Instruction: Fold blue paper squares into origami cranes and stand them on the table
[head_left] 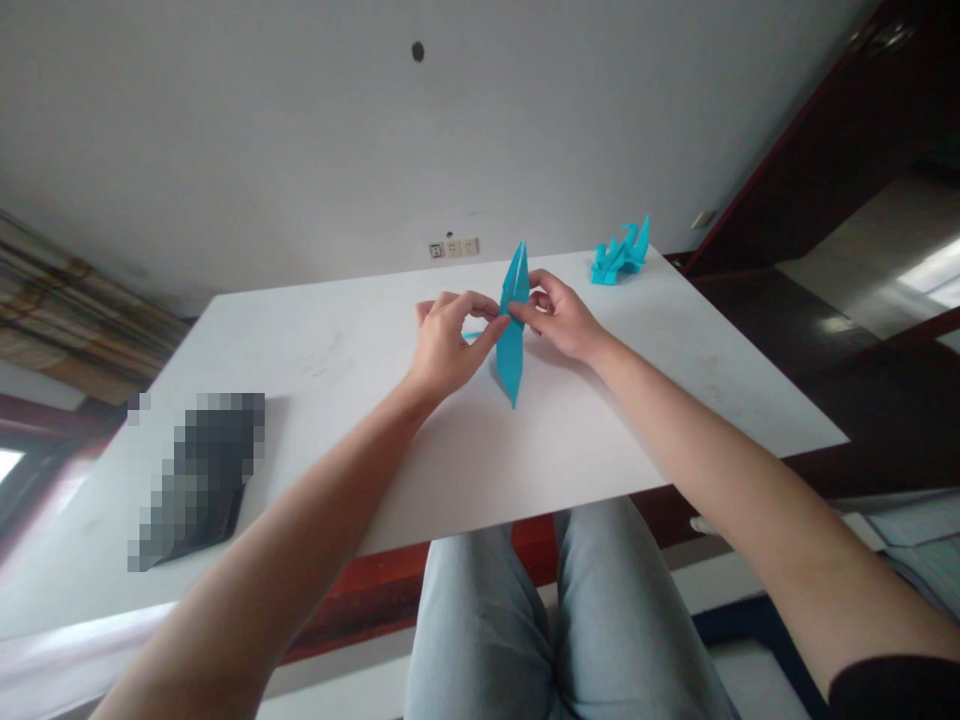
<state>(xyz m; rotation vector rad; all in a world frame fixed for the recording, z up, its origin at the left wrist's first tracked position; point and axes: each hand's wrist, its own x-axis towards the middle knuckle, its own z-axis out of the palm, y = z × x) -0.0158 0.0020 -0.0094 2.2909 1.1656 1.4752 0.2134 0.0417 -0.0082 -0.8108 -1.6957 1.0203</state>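
Note:
A folded piece of blue origami paper [511, 355], long and pointed at both ends, is held upright just above the white table. A slit splits its upper half. My left hand [452, 340] pinches its left edge near the middle between thumb and fingers. From the other side, my right hand [561, 312] grips the same paper, thumb in front and fingers partly behind it. A small bit of blue shows behind my left hand, too hidden to name. Further back on the right stand folded blue paper cranes [621, 255], close together.
The white table [360, 390] reaches to the wall, where sockets [454, 248] are fixed. At the left lies a dark, pixelated flat object [202, 480]. My legs [487, 620] are below the table's front edge. A patterned curtain [67, 340] hangs at far left.

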